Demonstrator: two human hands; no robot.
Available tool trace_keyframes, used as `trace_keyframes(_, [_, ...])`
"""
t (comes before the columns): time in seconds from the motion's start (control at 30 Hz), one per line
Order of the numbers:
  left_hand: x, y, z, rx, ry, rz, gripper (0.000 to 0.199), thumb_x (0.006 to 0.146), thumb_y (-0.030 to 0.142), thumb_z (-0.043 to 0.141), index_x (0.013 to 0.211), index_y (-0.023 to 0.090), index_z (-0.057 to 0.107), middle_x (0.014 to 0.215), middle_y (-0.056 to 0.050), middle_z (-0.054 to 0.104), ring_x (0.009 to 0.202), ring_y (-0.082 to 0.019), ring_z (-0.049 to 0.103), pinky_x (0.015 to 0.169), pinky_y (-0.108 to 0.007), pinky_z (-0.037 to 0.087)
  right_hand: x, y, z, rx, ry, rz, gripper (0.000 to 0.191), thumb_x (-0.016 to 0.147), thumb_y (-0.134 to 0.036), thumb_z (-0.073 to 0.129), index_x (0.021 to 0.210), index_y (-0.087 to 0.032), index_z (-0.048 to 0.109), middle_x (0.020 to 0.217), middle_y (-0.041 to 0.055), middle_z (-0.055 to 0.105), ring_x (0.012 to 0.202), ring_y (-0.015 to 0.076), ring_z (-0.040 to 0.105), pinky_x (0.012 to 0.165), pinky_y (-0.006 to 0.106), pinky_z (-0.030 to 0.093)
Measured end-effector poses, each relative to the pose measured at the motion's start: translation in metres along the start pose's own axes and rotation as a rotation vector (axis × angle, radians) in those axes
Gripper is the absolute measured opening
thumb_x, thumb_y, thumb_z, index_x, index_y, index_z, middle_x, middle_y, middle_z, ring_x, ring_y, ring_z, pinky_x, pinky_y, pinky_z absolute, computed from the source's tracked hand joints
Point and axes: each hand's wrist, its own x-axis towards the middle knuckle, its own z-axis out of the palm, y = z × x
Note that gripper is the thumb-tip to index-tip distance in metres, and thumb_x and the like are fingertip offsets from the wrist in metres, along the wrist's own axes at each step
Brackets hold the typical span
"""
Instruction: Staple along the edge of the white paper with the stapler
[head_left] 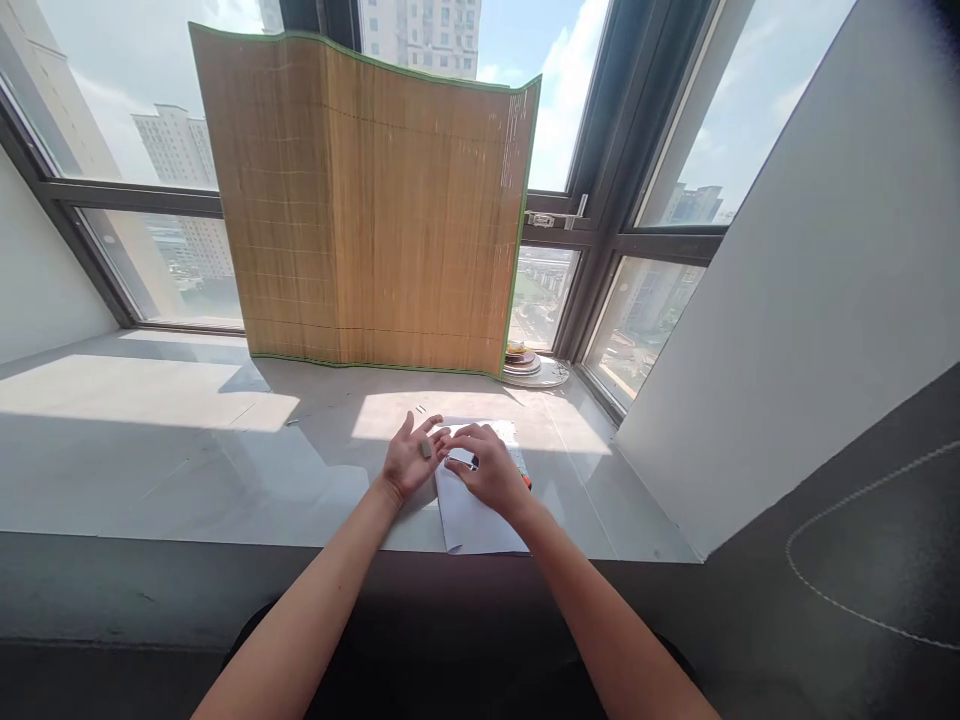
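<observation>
My left hand (411,462) is palm up over the sill with its fingers spread. A small grey-green block (425,449) rests on its palm. Close beside it, my right hand (486,466) is palm down, its thumb and fingers curved toward the left fingertips; what lies between them is too small to make out. Under both hands lies white paper (480,520), reaching the sill's front edge. Something small and dark shows beneath the right fingers, and a colourful item (519,462) with a red-orange end is partly hidden behind the right hand.
A bamboo mat (375,210) with green edging leans upright against the window. Stacked plates (534,368) sit by its lower right corner. Small slivers (421,409) lie on the sill (225,480) beyond the hands. A white wall (750,350) slopes along the right.
</observation>
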Motion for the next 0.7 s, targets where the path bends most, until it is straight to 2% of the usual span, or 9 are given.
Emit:
trace_keyframes(0.03, [0.001,0.0,-0.001,0.022,0.023,0.007,0.054,0.109,0.061,0.041,0.119,0.014,0.064,0.095,-0.012,0.067,0.072,-0.019,0.065,0.06,-0.029,0.055,0.009,-0.006,0.011,-0.052,-0.06,-0.043,0.026,0.088,-0.009,0.075,0.108,-0.026,0.077,0.113,0.0064,0.072,0.108,0.0251,0.061,0.097,0.039,0.052])
trace_keyframes(0.1, [0.001,0.001,-0.003,0.048,0.049,0.041,0.058,0.108,0.064,0.038,0.127,0.015,0.063,0.102,-0.013,0.07,0.069,-0.019,0.067,0.056,-0.029,0.054,0.024,-0.012,0.03,-0.193,-0.12,-0.058,0.023,0.089,-0.006,0.073,0.104,-0.023,0.077,0.112,0.0081,0.07,0.107,0.0257,0.06,0.091,0.037,0.053])
trace_keyframes(0.2, [0.002,0.001,-0.006,0.05,0.059,0.093,0.06,0.109,0.064,0.037,0.131,0.015,0.063,0.104,-0.013,0.072,0.076,-0.021,0.071,0.066,-0.031,0.059,0.039,-0.011,0.047,-0.357,-0.189,-0.113,0.014,0.093,-0.01,0.071,0.1,-0.02,0.077,0.114,0.0099,0.07,0.104,0.0269,0.058,0.088,0.037,0.053])
trace_keyframes(0.3, [0.002,0.001,-0.006,0.067,0.074,0.102,0.063,0.108,0.066,0.038,0.134,0.015,0.064,0.105,-0.014,0.073,0.084,-0.023,0.074,0.073,-0.032,0.06,0.046,-0.008,0.05,-0.422,-0.27,-0.161,0.019,0.096,-0.007,0.064,0.102,-0.019,0.077,0.105,0.0099,0.072,0.1,0.0257,0.059,0.086,0.035,0.051])
trace_keyframes(0.47, [0.002,0.001,-0.004,0.095,0.065,0.09,0.068,0.105,0.071,0.037,0.132,0.016,0.065,0.104,-0.015,0.072,0.086,-0.025,0.073,0.076,-0.035,0.06,0.043,-0.012,0.044,-0.409,-0.328,-0.106,0.02,0.096,-0.005,0.06,0.094,-0.014,0.077,0.096,0.0111,0.071,0.088,0.0225,0.065,0.075,0.031,0.051])
trace_keyframes(0.53, [0.002,0.0,-0.002,0.08,0.051,0.101,0.068,0.105,0.072,0.036,0.13,0.016,0.066,0.104,-0.016,0.072,0.089,-0.026,0.072,0.079,-0.037,0.06,0.041,-0.009,0.035,-0.303,-0.258,-0.102,0.021,0.097,-0.006,0.059,0.092,-0.016,0.077,0.099,0.0093,0.072,0.081,0.0188,0.065,0.073,0.029,0.051])
trace_keyframes(0.6, [0.002,0.0,-0.001,0.036,0.053,0.136,0.064,0.106,0.07,0.038,0.124,0.016,0.068,0.107,-0.016,0.071,0.094,-0.026,0.072,0.084,-0.04,0.06,0.041,0.005,0.018,-0.132,-0.092,-0.077,0.021,0.096,-0.008,0.06,0.096,-0.019,0.078,0.103,0.0071,0.072,0.082,0.0167,0.066,0.075,0.027,0.053])
trace_keyframes(0.7, [0.003,0.002,-0.002,-0.033,0.081,0.197,0.054,0.107,0.063,0.043,0.111,0.017,0.07,0.104,-0.014,0.07,0.094,-0.024,0.07,0.089,-0.041,0.06,0.039,0.052,-0.02,0.065,0.178,0.073,0.021,0.09,-0.014,0.065,0.106,-0.019,0.077,0.104,0.0059,0.073,0.085,0.0175,0.07,0.078,0.029,0.057])
